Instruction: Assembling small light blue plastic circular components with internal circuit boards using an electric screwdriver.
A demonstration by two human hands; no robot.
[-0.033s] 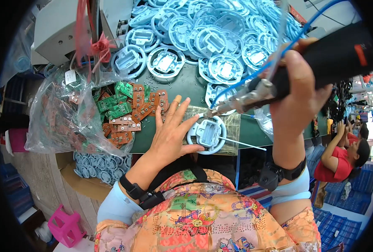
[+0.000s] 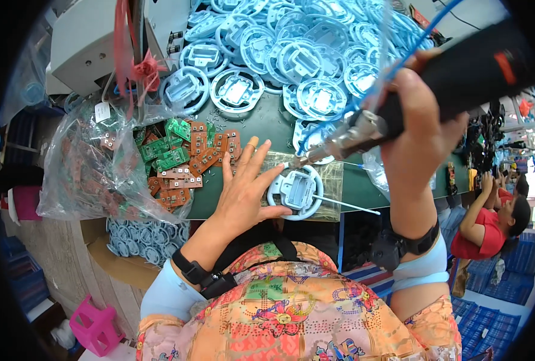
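Note:
My right hand is wrapped round a black power screwdriver, which slants down to the left. Its tip is at the upper left rim of a light blue plastic steering-wheel-shaped part. That part lies on a small mat at the table's front edge, and a thin light blue rod sticks out of it to the right. Against the part's left side rest the thumb and forefinger of my left hand. The other left fingers are spread on the table. Whether a screw sits under the tip is too small to tell.
More light blue wheel parts are heaped at the back. Left of my hand lie green and brown circuit boards beside a clear plastic bag. Small screws dot the green table. A blue hose runs along the screwdriver.
My right hand and the rear of the screwdriver have shifted slightly left and down. The left hand and the wheel part have hardly moved.

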